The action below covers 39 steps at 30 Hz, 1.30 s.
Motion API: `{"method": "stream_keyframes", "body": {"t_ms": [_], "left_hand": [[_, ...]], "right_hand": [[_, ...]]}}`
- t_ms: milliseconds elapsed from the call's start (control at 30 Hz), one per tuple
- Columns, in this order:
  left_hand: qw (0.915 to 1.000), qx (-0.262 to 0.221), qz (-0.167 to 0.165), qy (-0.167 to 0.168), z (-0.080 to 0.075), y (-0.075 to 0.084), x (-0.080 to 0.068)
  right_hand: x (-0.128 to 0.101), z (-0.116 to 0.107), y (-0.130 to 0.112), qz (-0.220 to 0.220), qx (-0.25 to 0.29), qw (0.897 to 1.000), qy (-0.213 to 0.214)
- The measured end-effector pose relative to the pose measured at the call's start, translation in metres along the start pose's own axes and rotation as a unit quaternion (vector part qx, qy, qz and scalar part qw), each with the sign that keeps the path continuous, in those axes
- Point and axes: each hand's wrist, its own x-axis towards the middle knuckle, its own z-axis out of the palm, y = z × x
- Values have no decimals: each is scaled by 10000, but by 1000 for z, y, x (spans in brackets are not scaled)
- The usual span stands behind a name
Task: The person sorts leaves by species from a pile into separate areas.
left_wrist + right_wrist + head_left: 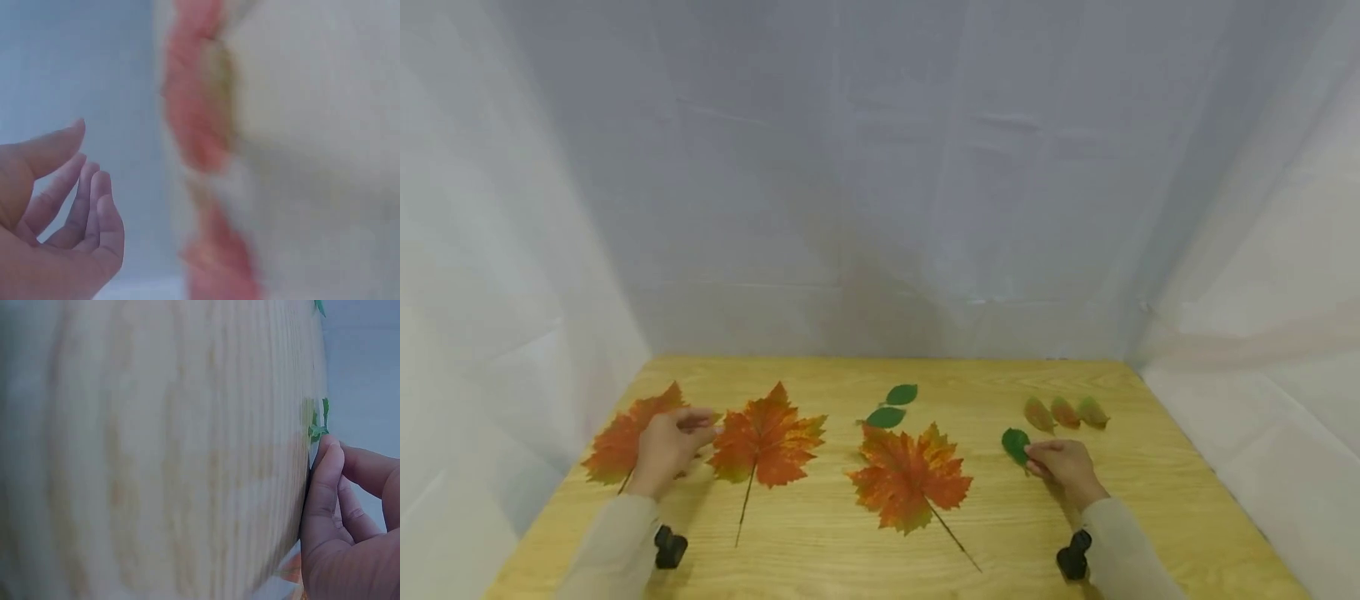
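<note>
My right hand (1066, 468) pinches a dark green leaf (1015, 445) by its lower end, low over the table on the right. In the right wrist view, thumb and forefinger meet at the green leaf (317, 430). My left hand (672, 446) holds nothing; the left wrist view shows its thumb apart from the loosely bent fingers (109, 219). It overlaps an orange maple leaf (617, 446) at the far left and hides part of it. Just right of that hand lies a second orange maple leaf (767, 437) with a long stem. Both maple leaves are blurred in the left wrist view.
A third orange maple leaf (910, 479) lies mid-table, its stem toward the front right. Behind it are two green leaves (902, 395). Three small reddish-green leaves (1065, 412) form a row at right. White sheeting (880, 208) walls the wooden table (820, 550) behind and at both sides.
</note>
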Motion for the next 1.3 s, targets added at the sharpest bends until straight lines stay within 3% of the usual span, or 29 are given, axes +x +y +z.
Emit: {"method": "stream_keyframes", "body": {"t_ms": [100,233,367,467,700,900,1133,1300], "left_hand": [[9991,-65,383,-179,-1,31,11],[9948,-65,892,-486,11,77,27],[9876,-146,1324,-828,37,112,40],[9846,-255,1367,-1064,63,125,45],[9885,-212,1005,-1109,123,129,44],[9926,-413,550,-998,158,118,38],[9936,-671,-85,-908,179,96,38],[9949,-687,-120,-730,185,89,37]], "right_hand": [[0,-1,0,-6,48,10000,-13],[0,-1,0,17,163,9999,-9],[0,-1,-1,65,201,9998,42],[-1,-1,-2,57,199,9998,29],[0,0,-2,36,331,9994,29],[1,0,-1,56,357,9993,68],[0,1,0,62,309,9995,48],[-1,1,-1,61,250,9997,7]]}}
